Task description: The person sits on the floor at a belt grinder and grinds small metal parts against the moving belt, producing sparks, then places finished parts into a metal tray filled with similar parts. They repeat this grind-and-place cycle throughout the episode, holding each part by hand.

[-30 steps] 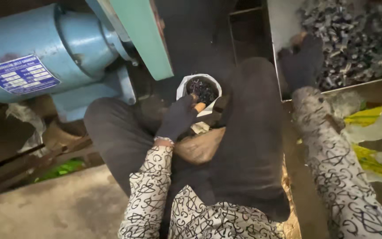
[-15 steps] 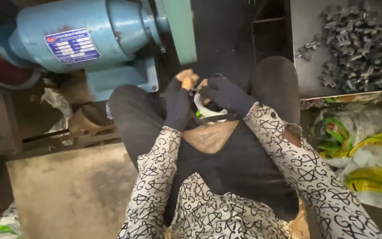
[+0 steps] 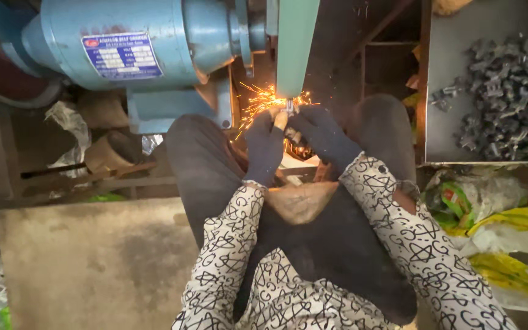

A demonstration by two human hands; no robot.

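2 gloved hands press a small metal part to a grinder belt, sparks flying.

Head view: left hand and right hand, both in dark gloves, meet fingertip to fingertip, fingers pressed together and pinching the part against the lower end of the green belt guard on the blue belt grinder. Orange sparks spray to the left. 1 grey tray of dark metal pieces sits well apart at the right.

Both hands raised from lap cup to green belt — small metal part pressed, sparks now flying
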